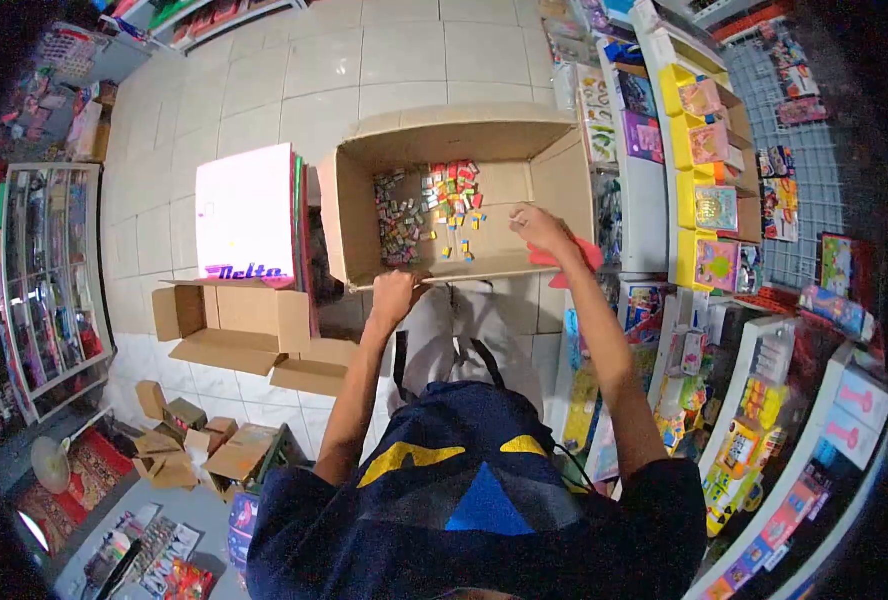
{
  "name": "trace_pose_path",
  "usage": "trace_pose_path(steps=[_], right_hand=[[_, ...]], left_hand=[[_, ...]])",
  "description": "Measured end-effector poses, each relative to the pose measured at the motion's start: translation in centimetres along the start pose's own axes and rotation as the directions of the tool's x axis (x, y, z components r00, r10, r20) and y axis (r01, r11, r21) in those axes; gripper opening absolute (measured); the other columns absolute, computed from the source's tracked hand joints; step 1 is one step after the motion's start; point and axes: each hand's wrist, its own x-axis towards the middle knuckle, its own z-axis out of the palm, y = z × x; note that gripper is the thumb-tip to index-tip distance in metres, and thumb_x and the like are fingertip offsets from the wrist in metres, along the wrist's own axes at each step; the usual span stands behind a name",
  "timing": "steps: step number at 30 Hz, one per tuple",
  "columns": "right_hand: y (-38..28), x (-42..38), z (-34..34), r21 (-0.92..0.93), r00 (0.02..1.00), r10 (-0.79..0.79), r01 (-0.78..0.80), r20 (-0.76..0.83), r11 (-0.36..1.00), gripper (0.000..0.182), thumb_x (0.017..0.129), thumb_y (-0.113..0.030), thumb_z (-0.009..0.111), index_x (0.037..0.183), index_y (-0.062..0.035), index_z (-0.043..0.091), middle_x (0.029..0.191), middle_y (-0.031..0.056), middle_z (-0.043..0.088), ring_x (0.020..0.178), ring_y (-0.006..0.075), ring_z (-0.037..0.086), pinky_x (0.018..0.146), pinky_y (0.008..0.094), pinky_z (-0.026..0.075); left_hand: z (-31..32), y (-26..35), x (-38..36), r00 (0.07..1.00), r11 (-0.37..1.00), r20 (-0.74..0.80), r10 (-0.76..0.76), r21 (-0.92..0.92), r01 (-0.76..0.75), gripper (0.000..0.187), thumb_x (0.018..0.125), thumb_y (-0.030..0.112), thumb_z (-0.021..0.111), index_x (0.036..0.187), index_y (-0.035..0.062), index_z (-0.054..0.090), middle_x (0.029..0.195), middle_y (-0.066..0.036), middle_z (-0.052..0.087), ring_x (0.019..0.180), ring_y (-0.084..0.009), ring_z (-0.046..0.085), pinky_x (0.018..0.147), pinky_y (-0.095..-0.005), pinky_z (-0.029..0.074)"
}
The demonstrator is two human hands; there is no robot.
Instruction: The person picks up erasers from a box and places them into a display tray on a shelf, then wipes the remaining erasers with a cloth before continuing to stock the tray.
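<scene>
A large open cardboard box [474, 285] stands in front of me on the floor. Many small, coloured, block-like pieces [454, 190] lie inside, and grey and green ones [399, 225] are heaped at its left end. My left hand [394, 292] is closed over the near edge of the box, towards its left corner. Over the right part of the box is my right hand [539, 226], fingers curled inward; anything between them is too small to make out. A red, flat piece [589, 255] shows beside my right wrist at the box's right edge.
Left of the box stands a stack of large flat sheets or boards [244, 210], with an open smaller carton [234, 325] before it. Shelves of packaged goods [704, 180] run close along the right. More cartons [244, 450] and a glass display case [54, 290] are at the left.
</scene>
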Motion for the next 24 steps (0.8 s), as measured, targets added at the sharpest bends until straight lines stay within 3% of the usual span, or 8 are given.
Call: trace_pose_path(steps=[2, 5, 8, 11, 14, 17, 20, 24], right_hand=[[0.9, 3.0, 1.8, -0.114, 0.979, 0.139, -0.123, 0.146, 0.986, 0.029, 0.072, -0.024, 0.066, 0.094, -0.0062, 0.059, 0.081, 0.0166, 0.063, 0.081, 0.0283, 0.061, 0.071, 0.0367, 0.048], [5.9, 7.3, 6.2, -0.361, 0.934, 0.266, -0.170, 0.237, 0.917, 0.038, 0.068, -0.038, 0.069, 0.097, -0.0151, 0.060, 0.091, 0.0133, 0.065, 0.086, 0.0255, 0.061, 0.075, 0.0387, 0.047], [6.1, 8.7, 8.2, -0.578, 0.881, 0.446, -0.282, 0.161, 0.766, 0.045, 0.065, -0.042, 0.070, 0.099, -0.0146, 0.060, 0.098, 0.0144, 0.063, 0.094, 0.0293, 0.059, 0.080, 0.0405, 0.046], [7.6, 10.4, 11.3, -0.473, 0.911, 0.408, -0.332, 0.063, 0.816, 0.053, 0.064, -0.038, 0.072, 0.105, -0.0095, 0.057, 0.103, 0.0158, 0.060, 0.097, 0.0313, 0.057, 0.082, 0.0409, 0.046], [13.0, 12.0, 17.2, -0.333, 0.942, 0.266, -0.323, -0.205, 0.886, 0.060, 0.062, -0.033, 0.076, 0.108, -0.0034, 0.052, 0.104, 0.0189, 0.058, 0.099, 0.0343, 0.055, 0.085, 0.0419, 0.044], [12.5, 12.3, 18.5, -0.167, 0.956, 0.230, -0.261, -0.183, 0.951, 0.063, 0.061, -0.028, 0.077, 0.110, -0.0002, 0.047, 0.102, 0.0230, 0.057, 0.097, 0.0375, 0.055, 0.085, 0.0434, 0.045], [13.4, 12.5, 19.8, -0.150, 0.944, 0.298, -0.318, -0.142, 0.936, 0.059, 0.063, -0.027, 0.075, 0.107, 0.0006, 0.047, 0.098, 0.0251, 0.057, 0.094, 0.0403, 0.056, 0.083, 0.0442, 0.046], [11.1, 13.0, 18.5, -0.174, 0.889, 0.445, -0.458, -0.108, 0.872, 0.056, 0.065, -0.026, 0.072, 0.106, 0.0026, 0.048, 0.095, 0.0253, 0.059, 0.091, 0.0413, 0.057, 0.081, 0.0444, 0.047]], left_hand=[[-0.7, 0.2, 0.0, 1.000, 1.000, 0.014, 0.007, -0.007, -0.007, 0.023, 0.077, 0.035, 0.061, 0.085, 0.0147, 0.069, 0.066, -0.015, 0.061, 0.062, -0.0300, 0.061, 0.053, -0.0412, 0.045], [-1.4, 0.3, 0.3, 0.998, 0.999, 0.053, -0.026, -0.035, 0.027, 0.021, 0.078, 0.032, 0.060, 0.096, 0.0220, 0.068, 0.068, -0.014, 0.061, 0.063, -0.0290, 0.061, 0.052, -0.0407, 0.045], [-1.2, 0.3, 0.6, 0.996, 0.997, 0.074, -0.056, -0.056, 0.060, 0.023, 0.079, 0.028, 0.058, 0.101, 0.0254, 0.066, 0.070, -0.013, 0.061, 0.064, -0.0286, 0.061, 0.053, -0.0415, 0.044], [-1.6, 0.6, 0.5, 0.985, 0.989, 0.139, -0.103, -0.087, 0.116, 0.026, 0.077, 0.022, 0.058, 0.101, 0.0248, 0.066, 0.070, -0.013, 0.061, 0.065, -0.0290, 0.061, 0.054, -0.0413, 0.044], [-1.8, 0.6, 0.9, 0.978, 0.985, 0.175, -0.115, -0.109, 0.136, 0.027, 0.075, 0.019, 0.060, 0.101, 0.0248, 0.066, 0.074, -0.010, 0.062, 0.065, -0.0273, 0.061, 0.054, -0.0398, 0.046], [-1.1, 0.3, 1.0, 0.997, 0.977, 0.023, -0.071, -0.199, 0.075, 0.025, 0.075, 0.018, 0.060, 0.099, 0.0241, 0.066, 0.080, -0.006, 0.065, 0.066, -0.0253, 0.061, 0.054, -0.0381, 0.047], [-2.4, 0.5, 1.6, 0.962, 0.979, 0.245, -0.118, -0.134, 0.154, 0.026, 0.076, 0.019, 0.060, 0.101, 0.0243, 0.065, 0.080, -0.007, 0.065, 0.066, -0.0252, 0.061, 0.055, -0.0380, 0.048], [-1.3, -0.1, 1.1, 0.968, 0.989, 0.237, -0.083, -0.103, 0.109, 0.028, 0.077, 0.019, 0.058, 0.103, 0.0250, 0.064, 0.079, -0.008, 0.064, 0.067, -0.0253, 0.062, 0.055, -0.0384, 0.048]])
